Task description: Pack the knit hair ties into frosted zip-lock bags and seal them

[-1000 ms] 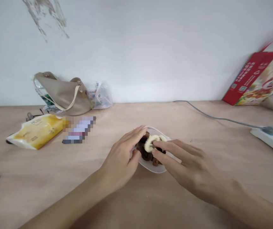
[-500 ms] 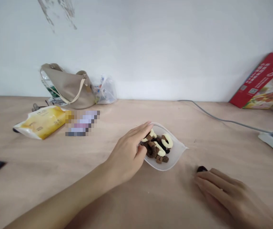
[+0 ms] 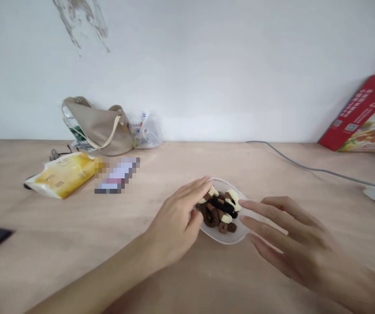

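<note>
Reaching in from the near side, the right hand (image 3: 292, 240) hangs just right of the clear bowl (image 3: 229, 239), fingers spread and loosely straight, holding nothing. The left hand (image 3: 174, 222) lies against the bowl's left rim, fingers stretched over it and thumb tucked by the wall; whether it pinches the rim I cannot tell. The bowl sits on the wooden table (image 3: 76, 261), holding brown, cream and black ribbed rings (image 3: 220, 208). Behind it to the left lie a yellow packet (image 3: 64, 173) and, farther back, a beige bag (image 3: 98, 128). A grey cable (image 3: 305, 168) runs behind it to the right, below a red box (image 3: 364, 115).
</note>
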